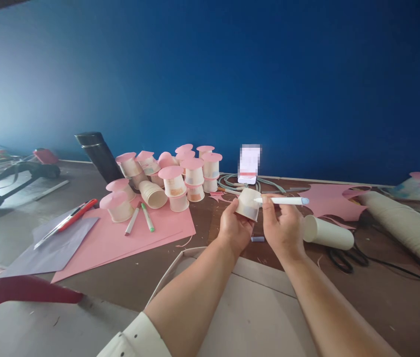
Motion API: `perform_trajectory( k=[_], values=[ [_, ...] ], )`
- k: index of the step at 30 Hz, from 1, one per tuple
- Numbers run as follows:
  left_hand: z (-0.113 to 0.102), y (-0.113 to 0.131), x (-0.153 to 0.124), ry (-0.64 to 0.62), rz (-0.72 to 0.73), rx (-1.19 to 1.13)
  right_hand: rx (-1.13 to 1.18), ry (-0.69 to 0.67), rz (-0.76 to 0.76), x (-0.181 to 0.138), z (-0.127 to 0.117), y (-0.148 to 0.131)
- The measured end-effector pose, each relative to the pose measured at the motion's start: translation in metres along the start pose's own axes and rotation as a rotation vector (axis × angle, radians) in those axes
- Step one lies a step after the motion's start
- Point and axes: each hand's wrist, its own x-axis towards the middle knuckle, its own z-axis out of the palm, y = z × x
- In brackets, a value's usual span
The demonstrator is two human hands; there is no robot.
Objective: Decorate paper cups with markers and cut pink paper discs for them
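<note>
My left hand (pixel 234 226) is wrapped round an upside-down white paper cup (pixel 248 203), holding it up over the brown table. A white marker pen (pixel 287 201) is pinched in my right hand (pixel 283 225), its tip at the right side of the cup. Whether the tip touches the cup I cannot tell. A small bluish pen cap (pixel 258 239) lies on the table just below the cup. Behind my hands, a phone (pixel 249 163) with a lit, blurred screen stands against the blue wall.
Left are several stacked paper cups with pink discs (pixel 170 172), pink sheets (pixel 165 228), two markers (pixel 148 218), a red utility knife (pixel 72 218) and a black flask (pixel 100 156). Right are a white roll (pixel 329 233), cut pink paper (pixel 334 201) and a long cup stack (pixel 405 225).
</note>
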Motion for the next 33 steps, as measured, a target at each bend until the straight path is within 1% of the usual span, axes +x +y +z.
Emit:
perform_trajectory(
  k=[5,9,11,14,22,27,33],
  values=[
    [0.0008,0.0004,0.0006,0.003,0.003,0.008,0.028,0.010,0.005,-0.0001,-0.0004,-0.0010],
    [0.0024,0.0017,-0.0008,0.026,0.030,-0.019,0.083,0.104,0.023,0.0010,-0.0030,-0.0010],
    [0.0029,0.0024,-0.0019,0.041,0.040,-0.025,0.114,0.125,0.029,0.0020,-0.0039,0.0005],
    [0.0037,0.0029,-0.0032,0.035,0.040,-0.025,0.135,0.117,0.015,0.0030,-0.0045,0.0019],
    [0.0053,0.0023,-0.0026,0.025,0.041,-0.017,0.080,0.095,-0.009,0.0004,-0.0053,-0.0064],
    [0.0046,0.0019,-0.0036,0.034,0.034,-0.024,0.094,0.070,-0.008,-0.0012,-0.0034,-0.0050],
    [0.0041,0.0012,-0.0029,0.020,0.028,-0.023,0.095,0.053,-0.041,-0.0021,-0.0031,-0.0049]
  ],
)
